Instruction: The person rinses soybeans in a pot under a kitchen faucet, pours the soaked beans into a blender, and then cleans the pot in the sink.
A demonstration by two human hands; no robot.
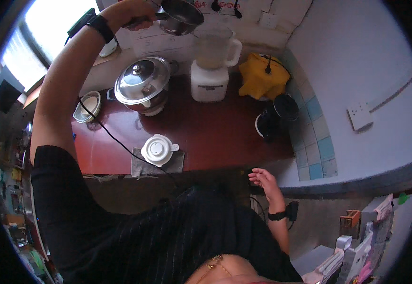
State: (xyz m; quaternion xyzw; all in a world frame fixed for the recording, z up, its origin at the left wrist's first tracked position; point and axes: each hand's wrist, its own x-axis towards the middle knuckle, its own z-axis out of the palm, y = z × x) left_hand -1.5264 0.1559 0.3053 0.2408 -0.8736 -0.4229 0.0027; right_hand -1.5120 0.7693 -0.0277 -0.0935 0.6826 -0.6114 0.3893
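Observation:
High at the wall, my left hand (140, 16) grips the handle of a dark saucepan (182, 19), which is tilted with its inside partly visible. My right hand (264, 181) hangs low beside my body, off the front edge of the dark red countertop (213, 142), with nothing in it and its fingers loosely apart. Between the hands, near the counter's front edge, a white lidded container (158, 149) sits on a folded grey cloth (140, 168). A black cable (111, 135) runs across the view from my left arm.
A lidded steel pot (142, 85) and a white blender (209, 83) stand at the back. To their right are a yellow cloth cover (264, 76) with a plug on top and a black appliance (280, 113). Small bowls (88, 106) sit at left. Dark utensils (238, 12) hang on the wall.

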